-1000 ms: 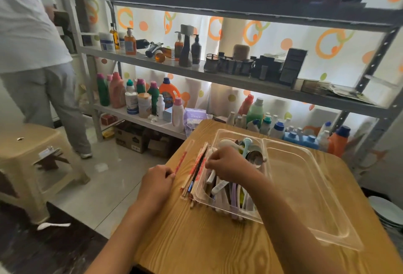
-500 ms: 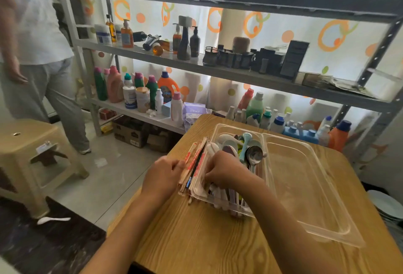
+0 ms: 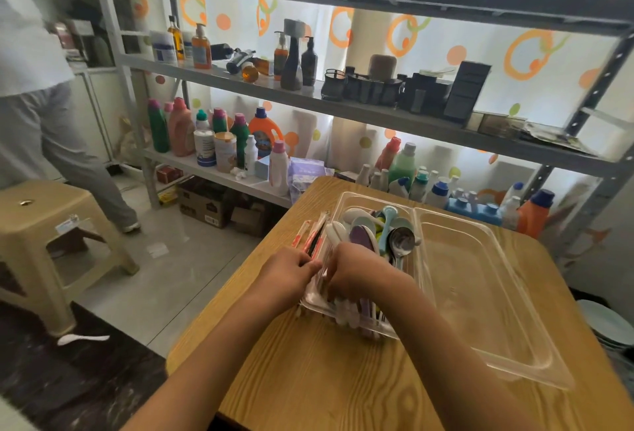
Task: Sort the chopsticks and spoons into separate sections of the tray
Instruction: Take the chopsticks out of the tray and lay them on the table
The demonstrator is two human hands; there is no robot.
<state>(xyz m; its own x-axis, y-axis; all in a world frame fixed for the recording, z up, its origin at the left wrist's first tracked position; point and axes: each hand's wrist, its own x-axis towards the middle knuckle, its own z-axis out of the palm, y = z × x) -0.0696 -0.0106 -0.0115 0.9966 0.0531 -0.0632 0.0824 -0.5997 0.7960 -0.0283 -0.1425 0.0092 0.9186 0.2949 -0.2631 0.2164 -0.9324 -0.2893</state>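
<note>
The tray's [image 3: 417,221] right section lies bare and reachable; spoons [image 3: 387,235] crowd its left section, bottles [image 3: 435,190] stand just beyond the bench's [image 3: 308,379] far edge.

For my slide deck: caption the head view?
Both hands meet at wrapped chopsticks beside a clear two-section plastic tray holding spoons.

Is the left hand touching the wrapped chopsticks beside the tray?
Touching. The head view shows the left hand with fingertips on the wrapped chopsticks, outside the clear tray.

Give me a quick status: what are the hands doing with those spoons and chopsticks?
Left hand and right hand gripping chopsticks at tray's left edge. Spoons piled in left section; right section bare. Nothing in the way.
</note>
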